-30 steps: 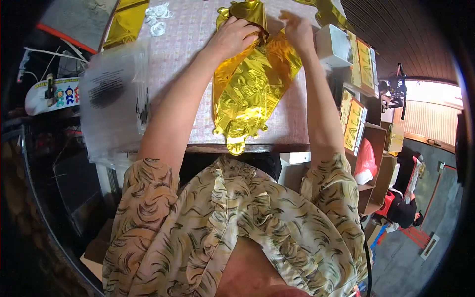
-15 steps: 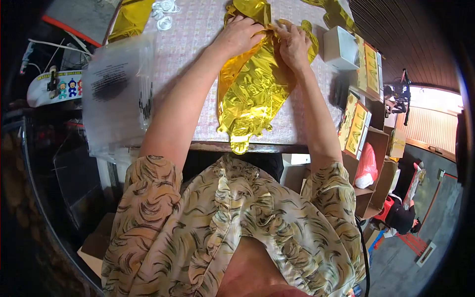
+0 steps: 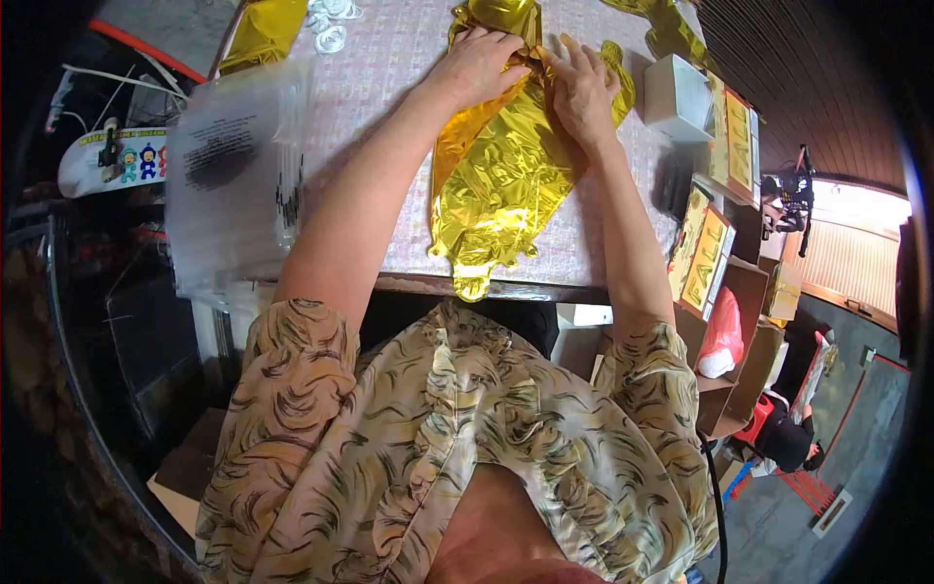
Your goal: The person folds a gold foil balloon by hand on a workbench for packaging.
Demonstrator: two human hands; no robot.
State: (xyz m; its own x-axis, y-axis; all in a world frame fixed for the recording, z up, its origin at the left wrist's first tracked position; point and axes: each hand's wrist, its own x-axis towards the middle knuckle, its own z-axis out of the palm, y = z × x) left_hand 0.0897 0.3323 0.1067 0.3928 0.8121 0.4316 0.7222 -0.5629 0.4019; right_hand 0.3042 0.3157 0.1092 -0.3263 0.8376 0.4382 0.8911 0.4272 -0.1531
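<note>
A flat, shiny gold foil balloon (image 3: 501, 180) lies lengthwise on the table, creased, with small tabs along its lower edge hanging just over the table's front. My left hand (image 3: 479, 68) is closed on the foil near its upper part, fingers bent over a fold. My right hand (image 3: 586, 95) is at the right side of the same fold, its thumb and forefinger gripping the foil while the other fingers are lifted and slightly apart. The foil under both hands is bunched, and the fingertips are partly hidden.
Clear plastic bags (image 3: 229, 185) lie at the table's left edge, near white ribbon rolls (image 3: 331, 39). More gold foil (image 3: 261, 34) sits at the far left. A white box (image 3: 676, 97) and printed cartons (image 3: 702, 258) line the right. Another person (image 3: 786, 438) is at far right.
My right hand's fingers have lifted and spread a little from the fold. My left hand stays in nearly the same place on the foil. The view has shifted slightly.
</note>
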